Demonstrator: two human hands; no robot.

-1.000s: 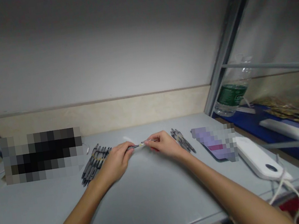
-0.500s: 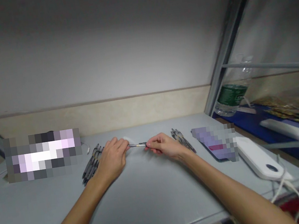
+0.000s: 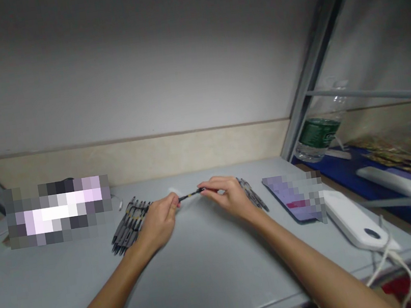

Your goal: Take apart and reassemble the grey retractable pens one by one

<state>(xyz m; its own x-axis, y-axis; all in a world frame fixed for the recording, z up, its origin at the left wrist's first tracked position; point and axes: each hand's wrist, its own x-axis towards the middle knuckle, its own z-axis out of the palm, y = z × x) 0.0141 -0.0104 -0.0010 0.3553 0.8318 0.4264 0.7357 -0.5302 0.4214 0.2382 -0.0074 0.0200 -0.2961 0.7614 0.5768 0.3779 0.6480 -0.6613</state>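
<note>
Between my two hands a dark pen [image 3: 190, 195] with a yellowish band is held above the grey desk, its right end slightly higher. My left hand [image 3: 161, 217] is closed around the pen's left end. With thumb and fingertips, my right hand [image 3: 227, 194] pinches its right end. Beside my left hand lies a row of several similar pens [image 3: 128, 230], partly covered by that hand. Another group of pens [image 3: 253, 195] lies just right of my right hand, which hides part of it. A small whitish, see-through thing [image 3: 173, 191] sits behind my left fingertips.
A phone [image 3: 293, 202], partly blurred out, and a white power bank [image 3: 354, 219] with a cable lie at the right. Beyond the metal frame [image 3: 323, 49] stands a water bottle [image 3: 320, 134]. A pixelated object [image 3: 59, 212] occupies the back left of the desk [image 3: 208, 277].
The pen has turned from nearly level to tilted up at the right. My right hand has shifted slightly up and right, and my left fingers have curled in more, uncovering more pens.
</note>
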